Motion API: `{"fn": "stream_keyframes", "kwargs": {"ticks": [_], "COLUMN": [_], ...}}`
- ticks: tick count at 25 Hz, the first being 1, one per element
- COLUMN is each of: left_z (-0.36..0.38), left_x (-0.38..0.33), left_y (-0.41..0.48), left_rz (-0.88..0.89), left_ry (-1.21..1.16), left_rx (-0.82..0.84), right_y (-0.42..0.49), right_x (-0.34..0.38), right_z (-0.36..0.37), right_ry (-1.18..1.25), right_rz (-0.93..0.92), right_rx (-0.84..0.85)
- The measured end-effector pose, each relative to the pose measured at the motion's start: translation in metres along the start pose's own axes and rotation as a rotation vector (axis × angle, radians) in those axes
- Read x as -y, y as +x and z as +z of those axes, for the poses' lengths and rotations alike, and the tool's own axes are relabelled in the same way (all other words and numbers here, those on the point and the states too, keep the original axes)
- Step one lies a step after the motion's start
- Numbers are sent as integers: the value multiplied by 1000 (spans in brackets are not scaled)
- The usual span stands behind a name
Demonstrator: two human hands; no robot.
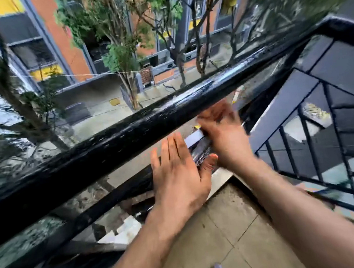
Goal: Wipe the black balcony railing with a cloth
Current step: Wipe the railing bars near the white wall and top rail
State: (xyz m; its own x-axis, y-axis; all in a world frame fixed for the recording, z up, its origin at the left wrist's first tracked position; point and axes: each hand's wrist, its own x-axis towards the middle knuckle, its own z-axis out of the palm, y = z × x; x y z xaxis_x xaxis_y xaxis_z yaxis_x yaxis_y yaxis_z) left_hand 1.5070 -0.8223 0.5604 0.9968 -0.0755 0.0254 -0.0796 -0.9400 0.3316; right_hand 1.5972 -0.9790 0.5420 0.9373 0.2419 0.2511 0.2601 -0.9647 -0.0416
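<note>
The black balcony railing's glossy top bar [117,138] runs diagonally from lower left to upper right. Both hands are below it, at the lower black rail [105,199]. A crumpled grey cloth [199,148] with a pale edge lies between them. My left hand [177,173] is flat with straight fingers, its thumb spread against the cloth's lower side. Motion blurs my right hand [224,136], which grips the cloth's upper right part with curled fingers. Most of the cloth is hidden by the hands.
The side railing [311,151] with thin black bars meets the top bar at the corner on the right. Beige floor tiles [221,239] lie below my arms. Beyond the railing are trees, a street and an orange building far below.
</note>
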Motion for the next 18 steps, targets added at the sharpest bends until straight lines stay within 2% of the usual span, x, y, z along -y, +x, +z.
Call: {"fn": "stream_keyframes", "kwargs": {"ticks": [2,4,5,8,10,11,14,16,18], "left_z": [13,28,39,59,68,73,95,121,151], "left_x": [-32,-62,-81,-130,-158,-168,-179,-172,-166], "left_y": [26,52,69,119,146,156,168,159,146], "left_rz": [-23,-6,17,24,18,11,61,238,391], "left_ry": [-36,-67,-49,4,32,35,28,-87,-233], "left_rx": [-43,-86,-85,-76,-80,-93,-283,-441,-463], "right_y": [-17,1,21,80,111,121,119,88,54], "right_x": [3,-49,-94,-213,-262,-278,-280,-248,-223], "right_z": [13,15,17,10,0,-2,19,54,85], "right_ry": [160,182,134,-80,-218,-211,69,370,487], "right_rz": [-295,-354,-277,124,246,284,340,343,268], "right_rx": [-50,11,4,-13,36,73,-27,-159,-138]}}
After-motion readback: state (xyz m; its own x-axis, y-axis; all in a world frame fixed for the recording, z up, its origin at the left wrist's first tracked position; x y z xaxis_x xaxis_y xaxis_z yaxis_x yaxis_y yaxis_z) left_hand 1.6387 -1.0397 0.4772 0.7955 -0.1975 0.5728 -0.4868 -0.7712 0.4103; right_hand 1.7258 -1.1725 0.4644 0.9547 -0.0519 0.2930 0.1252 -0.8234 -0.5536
